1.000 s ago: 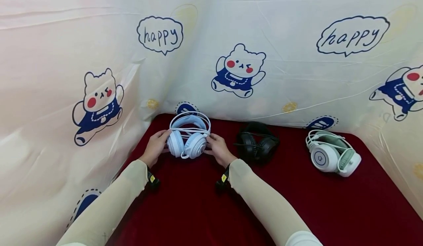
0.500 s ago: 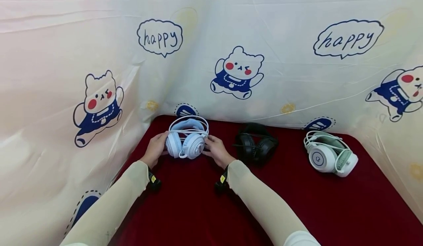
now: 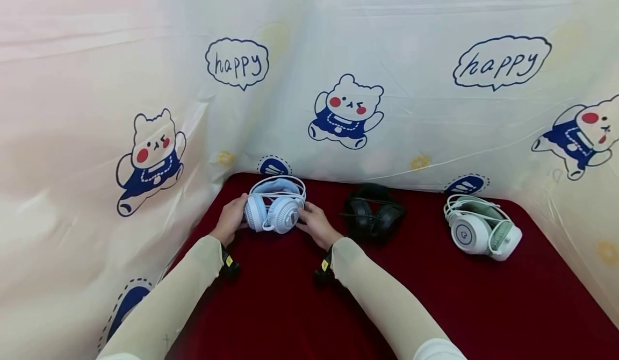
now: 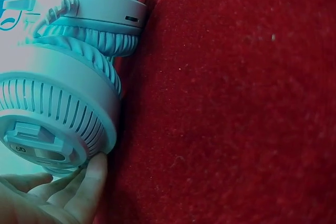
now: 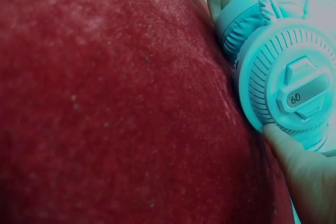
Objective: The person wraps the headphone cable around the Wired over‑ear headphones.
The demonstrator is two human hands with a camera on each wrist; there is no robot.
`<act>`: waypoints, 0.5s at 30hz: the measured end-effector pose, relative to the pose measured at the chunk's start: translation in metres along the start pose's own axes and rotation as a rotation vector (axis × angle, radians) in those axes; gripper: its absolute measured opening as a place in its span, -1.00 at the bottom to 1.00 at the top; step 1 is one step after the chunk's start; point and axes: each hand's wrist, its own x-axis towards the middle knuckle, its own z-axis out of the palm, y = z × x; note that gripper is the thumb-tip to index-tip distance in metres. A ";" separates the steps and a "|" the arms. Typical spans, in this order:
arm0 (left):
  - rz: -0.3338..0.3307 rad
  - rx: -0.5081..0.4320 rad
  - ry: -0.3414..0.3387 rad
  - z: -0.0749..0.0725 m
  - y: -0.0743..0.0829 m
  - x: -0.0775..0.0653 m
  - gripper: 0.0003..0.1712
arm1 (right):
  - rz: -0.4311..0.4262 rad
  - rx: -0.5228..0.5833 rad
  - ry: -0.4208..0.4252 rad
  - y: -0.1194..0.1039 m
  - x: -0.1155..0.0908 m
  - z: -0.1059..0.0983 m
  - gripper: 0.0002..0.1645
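A pair of light blue headphones point(image 3: 276, 207) stands on the red cloth, ear cups toward me and a white cable wrapped across it. My left hand point(image 3: 232, 217) holds the left ear cup from its outer side. In the left wrist view its thumb touches the cup's lower edge, and its other fingers curl beside the cup. On the other side, my right hand point(image 3: 315, 223) holds the right ear cup. Its thumb touches the rim of the cup point(image 5: 294, 77) in the right wrist view; its other fingers are mostly hidden there.
Black headphones point(image 3: 373, 212) lie just right of my right hand. White and green headphones point(image 3: 481, 228) with a wound cable lie farther right. The red cloth point(image 3: 290, 306) covers the table, and a white printed curtain point(image 3: 416, 107) rises behind and at the sides.
The headphones and both hands have shifted slightly lower in the head view; the background also drifts down as the camera tilts. Both hands stay at the ear cups.
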 end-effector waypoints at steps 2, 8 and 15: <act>-0.013 -0.004 -0.008 0.001 -0.001 0.001 -0.10 | 0.003 -0.006 -0.009 0.000 -0.001 -0.002 -0.30; 0.073 0.009 0.038 0.001 -0.003 -0.001 -0.18 | -0.011 -0.041 -0.020 -0.004 -0.011 -0.006 -0.27; 0.371 0.261 0.252 0.000 0.014 -0.027 -0.35 | -0.091 -0.243 -0.076 -0.022 -0.046 -0.015 -0.27</act>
